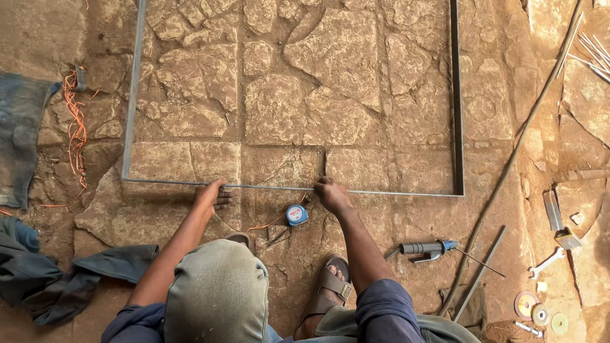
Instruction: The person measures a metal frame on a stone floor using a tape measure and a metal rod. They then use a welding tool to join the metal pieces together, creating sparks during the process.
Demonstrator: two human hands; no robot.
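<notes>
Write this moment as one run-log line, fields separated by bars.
left hand on metal frame | right hand on frame | tape measure between hands, on stone floor

Even, warm daylight fills the view, bright without being harsh, and nothing is blown out or lost in darkness. Shadows are soft and short: a faint one lies under the left hand (211, 195) and the right hand (332, 194), and a thin dark line runs along the inner edge of the metal frame (456, 101). The stone floor (330, 70) is sharp, its cracks clearly readable. The long rod (516, 149) bows slightly near the right edge, showing wide-lens distortion. The person's knee (216, 292), close to the camera, looks a little soft. No glare shows on the tape measure (296, 215).
</notes>
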